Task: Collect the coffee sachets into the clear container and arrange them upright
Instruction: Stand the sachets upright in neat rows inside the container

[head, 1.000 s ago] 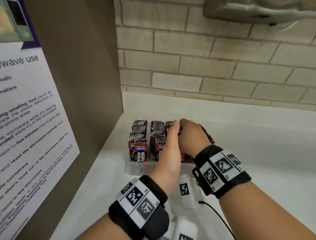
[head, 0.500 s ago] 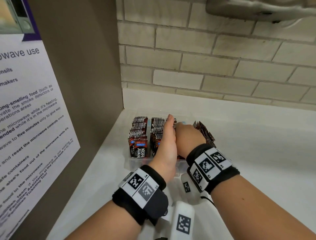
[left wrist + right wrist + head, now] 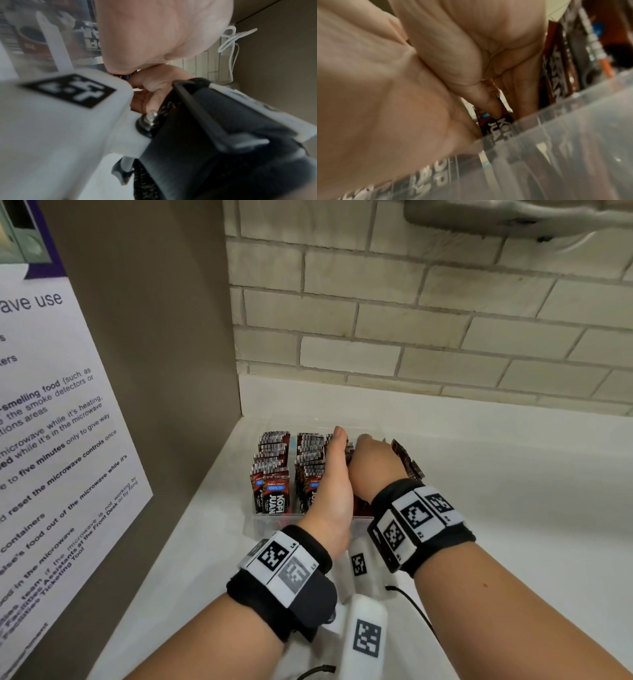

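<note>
A clear container (image 3: 358,523) stands on the white counter by the side panel. Two rows of brown coffee sachets (image 3: 272,474) stand upright at its left. My left hand (image 3: 337,453) stands on edge in the container with straight fingers, pressed against the second row. My right hand (image 3: 370,457) is curled just to its right, fingers pointing down into the container and gripping a bunch of sachets (image 3: 498,127). More sachets (image 3: 407,462) lean outward behind my right hand. In the left wrist view, sachets (image 3: 89,39) show blurred through the clear wall.
A brown side panel (image 3: 171,371) with a paper notice (image 3: 51,457) closes off the left. A brick wall (image 3: 411,337) runs behind the container. White counter (image 3: 513,491) stretches to the right. A grey fixture (image 3: 513,217) hangs overhead.
Both hands have slid further back along the container and my right hand has dropped lower into it. The leaning sachets on the right now show past my right hand.
</note>
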A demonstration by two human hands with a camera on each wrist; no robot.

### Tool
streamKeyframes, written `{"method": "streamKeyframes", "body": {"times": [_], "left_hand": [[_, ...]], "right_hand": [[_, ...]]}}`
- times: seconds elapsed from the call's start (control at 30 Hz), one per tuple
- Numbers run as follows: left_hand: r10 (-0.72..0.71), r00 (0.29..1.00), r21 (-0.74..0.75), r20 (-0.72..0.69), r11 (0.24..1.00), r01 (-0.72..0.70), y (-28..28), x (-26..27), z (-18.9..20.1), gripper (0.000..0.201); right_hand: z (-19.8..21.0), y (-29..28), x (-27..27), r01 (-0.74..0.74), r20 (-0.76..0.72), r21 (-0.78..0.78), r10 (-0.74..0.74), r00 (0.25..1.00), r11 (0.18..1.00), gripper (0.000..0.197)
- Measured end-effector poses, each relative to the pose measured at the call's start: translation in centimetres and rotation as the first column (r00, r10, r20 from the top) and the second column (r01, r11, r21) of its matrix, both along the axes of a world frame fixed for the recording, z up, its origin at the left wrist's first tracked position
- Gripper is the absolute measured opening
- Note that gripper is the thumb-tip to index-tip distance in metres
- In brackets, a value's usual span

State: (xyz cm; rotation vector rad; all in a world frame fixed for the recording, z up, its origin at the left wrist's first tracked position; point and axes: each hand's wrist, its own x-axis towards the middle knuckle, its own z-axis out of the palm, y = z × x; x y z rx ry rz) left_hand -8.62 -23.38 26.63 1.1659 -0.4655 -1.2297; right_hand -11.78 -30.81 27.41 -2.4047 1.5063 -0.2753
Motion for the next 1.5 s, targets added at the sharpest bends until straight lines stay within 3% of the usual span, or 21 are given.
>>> {"method": "streamKeyframes", "body": {"times": [0.17, 0.33, 0.7, 0.97, 1.2, 1.33, 1.5], "left_hand": [[-0.046, 0.999, 0.011, -0.028, 0.999, 0.046, 0.1, 0.4, 0.4, 0.078], [0.001, 0.997, 0.041, -0.083, 0.999, 0.002, -0.7, 0.9, 0.6, 0.086], [0.016, 0.996, 0.083, -0.088, 0.996, -0.009, -1.5, 1.4, 0.6, 0.077], [0.017, 0.998, 0.122, -0.058, 0.992, -0.009, -2.8, 1.6, 0.1, 0.079], [0.044, 0.997, 0.155, -0.071, 0.987, -0.032, -3.4, 2.1, -0.3, 0.081], [0.052, 0.996, 0.162, -0.076, 0.986, -0.039, -3.7, 2.3, -0.6, 0.082], [0.063, 0.996, 0.166, -0.055, 0.985, -0.053, -4.0, 2.2, -0.7, 0.078]], "right_hand": [[-0.4, 0.0, 0.4, 0.075, 0.099, 0.120, -0.087, 0.991, 0.990, 0.030], [-1.2, 0.2, 0.3, 0.054, 0.148, 0.142, -0.075, 0.986, 0.988, 0.036], [-2.0, 0.4, 0.1, 0.026, 0.071, 0.090, -0.032, 0.997, 0.996, 0.059], [-3.4, -1.0, 0.5, 0.089, 0.049, 0.138, -0.097, 0.994, 0.986, 0.044], [-3.3, -0.5, 0.3, 0.084, 0.200, 0.177, -0.120, 0.972, 0.981, 0.045], [-3.2, -0.7, 0.3, 0.086, 0.185, 0.250, -0.135, 0.973, 0.964, 0.054], [-3.3, -0.8, 0.4, 0.071, 0.159, 0.303, -0.124, 0.979, 0.951, 0.049]]}}
